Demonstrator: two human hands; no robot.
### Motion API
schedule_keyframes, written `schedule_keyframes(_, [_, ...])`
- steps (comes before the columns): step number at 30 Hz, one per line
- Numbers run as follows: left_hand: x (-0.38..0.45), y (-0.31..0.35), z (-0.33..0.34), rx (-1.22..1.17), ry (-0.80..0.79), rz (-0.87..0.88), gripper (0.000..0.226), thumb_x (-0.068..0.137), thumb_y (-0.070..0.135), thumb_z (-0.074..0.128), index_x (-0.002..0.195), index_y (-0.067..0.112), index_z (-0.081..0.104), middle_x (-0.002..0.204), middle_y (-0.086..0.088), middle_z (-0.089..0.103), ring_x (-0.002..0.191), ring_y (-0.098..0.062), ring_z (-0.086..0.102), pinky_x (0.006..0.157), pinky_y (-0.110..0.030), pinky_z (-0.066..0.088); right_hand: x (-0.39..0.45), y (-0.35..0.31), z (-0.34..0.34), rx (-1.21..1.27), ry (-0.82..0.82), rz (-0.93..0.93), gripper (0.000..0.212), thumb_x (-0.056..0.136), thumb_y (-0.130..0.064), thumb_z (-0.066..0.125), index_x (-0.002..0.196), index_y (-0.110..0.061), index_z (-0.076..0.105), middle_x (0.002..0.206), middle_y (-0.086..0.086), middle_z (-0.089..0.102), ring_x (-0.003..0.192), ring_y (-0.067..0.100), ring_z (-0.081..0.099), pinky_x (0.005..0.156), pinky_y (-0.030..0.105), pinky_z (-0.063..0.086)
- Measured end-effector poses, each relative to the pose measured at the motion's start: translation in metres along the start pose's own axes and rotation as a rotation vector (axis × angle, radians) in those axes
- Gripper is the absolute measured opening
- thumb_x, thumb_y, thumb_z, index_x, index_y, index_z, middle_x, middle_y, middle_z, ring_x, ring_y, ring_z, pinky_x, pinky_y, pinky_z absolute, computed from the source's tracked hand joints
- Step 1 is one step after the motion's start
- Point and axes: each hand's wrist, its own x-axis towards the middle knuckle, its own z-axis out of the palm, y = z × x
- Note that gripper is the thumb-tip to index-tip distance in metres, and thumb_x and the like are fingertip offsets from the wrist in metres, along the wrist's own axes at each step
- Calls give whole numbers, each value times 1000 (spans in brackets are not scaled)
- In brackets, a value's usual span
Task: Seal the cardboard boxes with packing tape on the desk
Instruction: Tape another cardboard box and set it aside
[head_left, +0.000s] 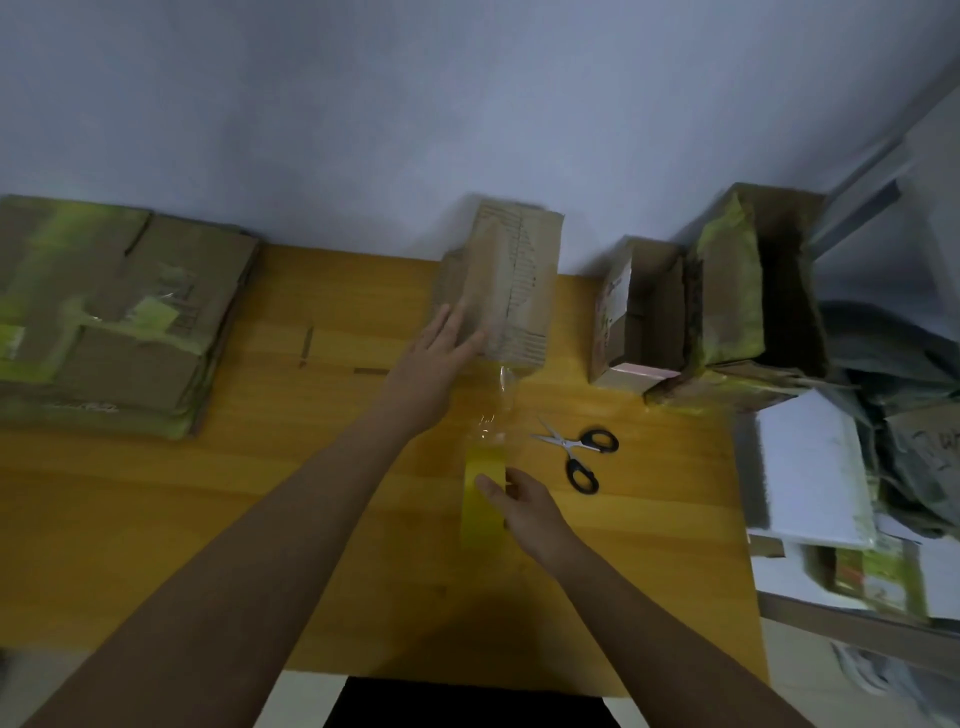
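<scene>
A brown cardboard box (511, 286) stands at the back middle of the wooden desk (260, 493). My left hand (441, 348) presses flat against its near left side with straight fingers. A strip of clear tape (496, 410) runs from the box's near edge down to a yellow tape roll (480, 499). My right hand (524, 506) grips that roll from the right, thumb over its face. Black-handled scissors (579, 457) lie on the desk just right of the tape strip.
A stack of flattened cardboard boxes (109, 317) with yellow tape covers the desk's left end. Several small boxes (691, 312) crowd the back right corner. White sheets and clutter (815, 478) sit off the desk's right edge. A pale wall rises behind.
</scene>
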Motion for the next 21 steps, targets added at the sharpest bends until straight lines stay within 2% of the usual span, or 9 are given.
schedule_keyframes(3, [-39, 11, 21, -330, 165, -352, 45, 98, 11, 48, 142, 10, 39, 143, -16, 34, 134, -34, 31, 105, -36, 32, 2, 1, 0, -35, 9, -14, 45, 92, -50, 56, 125, -18, 58, 106, 1, 64, 82, 10, 57, 69, 23, 43])
schedule_keyframes(4, [-50, 14, 27, -449, 58, -479, 42, 100, 24, 48, 138, 9, 42, 138, -14, 38, 130, -32, 36, 101, -36, 34, 1, 1, 0, -40, -1, -12, 47, 92, -51, 56, 126, -19, 58, 110, 8, 65, 85, 15, 58, 68, 25, 43])
schedule_keyframes(6, [-66, 18, 38, -798, -356, -645, 59, 98, 45, 46, 144, 10, 36, 145, -9, 36, 131, -26, 40, 94, -32, 38, -1, 0, -2, 8, -38, -5, 40, 96, -43, 55, 128, -19, 56, 110, 10, 65, 88, 21, 60, 69, 28, 46])
schedule_keyframes(8, [-71, 21, 44, -1043, -548, -693, 72, 94, 54, 48, 152, 19, 22, 156, 0, 25, 138, -24, 34, 96, -35, 39, -3, -2, -6, 130, -104, 39, 23, 100, -26, 53, 123, -20, 57, 111, 9, 66, 98, 28, 64, 79, 37, 52])
schedule_keyframes(10, [-69, 23, 50, -1089, -485, -669, 67, 95, 48, 53, 152, 27, 25, 157, 4, 24, 138, -20, 34, 102, -38, 38, -1, -3, -13, 238, -156, 72, 22, 100, -11, 50, 118, -17, 60, 114, 12, 67, 106, 32, 64, 88, 43, 52])
schedule_keyframes(12, [-66, 27, 52, -1079, -423, -652, 52, 97, 36, 54, 146, 26, 37, 148, -1, 36, 124, -13, 41, 96, -30, 38, 3, -1, -23, 223, -53, 80, 26, 98, -4, 47, 115, -11, 65, 107, 11, 67, 100, 30, 64, 91, 41, 53])
schedule_keyframes(16, [-62, 27, 50, -1013, -425, -592, 38, 99, 26, 51, 136, 21, 43, 123, 5, 43, 106, -8, 42, 73, -16, 41, 31, 21, -66, -450, 496, -45, 36, 96, -5, 47, 129, -8, 60, 133, 8, 55, 109, 29, 57, 84, 28, 50])
schedule_keyframes(19, [-62, 24, 53, -1035, -444, -606, 33, 98, 25, 52, 131, 25, 45, 119, 11, 44, 104, -5, 47, 75, -18, 41, 53, 34, -91, -887, 494, 7, 43, 97, -18, 51, 138, -8, 46, 144, 11, 40, 130, 33, 40, 102, 43, 42])
schedule_keyframes(21, [-62, 23, 56, -1050, -434, -605, 30, 97, 23, 53, 126, 28, 46, 113, 15, 48, 95, 4, 48, 72, -10, 41, 63, 33, -95, -1023, 456, 61, 45, 98, -20, 52, 139, -6, 39, 143, 12, 38, 132, 32, 37, 104, 43, 40])
